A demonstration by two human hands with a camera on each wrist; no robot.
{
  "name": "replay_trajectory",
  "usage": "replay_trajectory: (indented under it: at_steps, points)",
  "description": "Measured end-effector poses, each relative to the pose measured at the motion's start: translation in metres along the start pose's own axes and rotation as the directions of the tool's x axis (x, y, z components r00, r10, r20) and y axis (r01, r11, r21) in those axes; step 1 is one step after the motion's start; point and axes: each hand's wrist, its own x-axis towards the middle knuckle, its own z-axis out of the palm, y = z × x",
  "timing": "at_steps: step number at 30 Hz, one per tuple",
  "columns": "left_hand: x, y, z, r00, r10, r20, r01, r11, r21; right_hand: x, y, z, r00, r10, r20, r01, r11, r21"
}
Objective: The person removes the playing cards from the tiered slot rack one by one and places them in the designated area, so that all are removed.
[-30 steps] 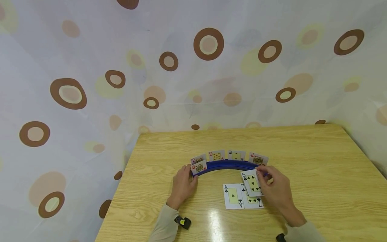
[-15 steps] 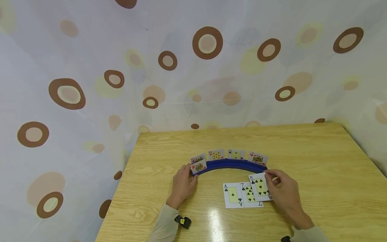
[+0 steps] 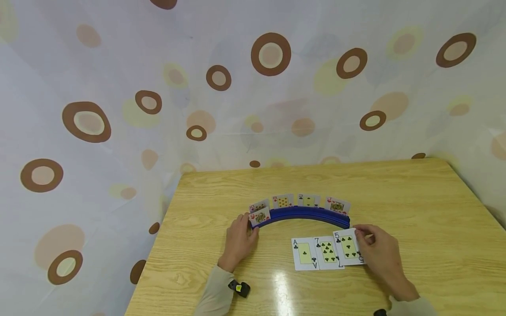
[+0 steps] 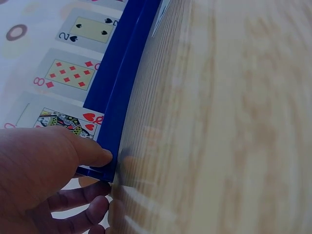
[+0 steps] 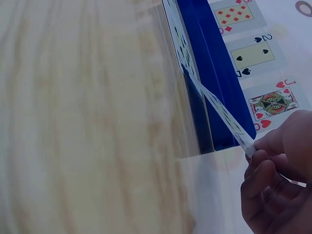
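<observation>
At the left end of a curved blue card holder [image 3: 304, 213], my left hand [image 3: 239, 239] grips it, the thumb lying on its front edge beside the queen of hearts [image 3: 260, 217]. My right hand [image 3: 381, 250] pinches the five of clubs [image 3: 348, 246] by its right edge between thumb and fingers. That card slants up from the table in the right wrist view, its left edge overlapping the seven of clubs [image 3: 326, 252]. Left of the seven, the ace of clubs [image 3: 304, 253] lies face up, side by side with it.
Standing in the holder's back row are a ten [image 3: 258, 205], partly hidden by the queen, the eight of diamonds [image 4: 70, 74], two of spades [image 5: 252, 54] and jack of hearts [image 5: 273, 103]. A patterned curtain [image 3: 233, 105] borders the wooden table [image 3: 415, 197] behind and at the sides.
My right hand has carried the five of clubs rightward and a little toward me, uncovering most of the seven. The left hand stays on the holder.
</observation>
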Motion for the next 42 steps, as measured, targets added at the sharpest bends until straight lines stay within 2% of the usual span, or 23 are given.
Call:
replay_trajectory:
  at_steps: [11,26,42]
  points:
    - [-0.001,0.001,0.000,1.000,-0.011,0.009,0.011,1.000,-0.001,0.002,0.010,-0.006,0.998,0.042,0.039,-0.041,0.999,-0.031]
    - [0.000,0.002,-0.001,0.999,-0.032,0.027,0.032,0.999,-0.013,0.006,0.009,-0.009,0.974,0.127,0.189,-0.117,0.991,-0.063]
    - [0.000,0.001,-0.001,1.000,-0.013,0.004,0.013,1.000,-0.009,0.013,0.012,-0.012,0.969,0.126,0.212,-0.108,0.990,-0.093]
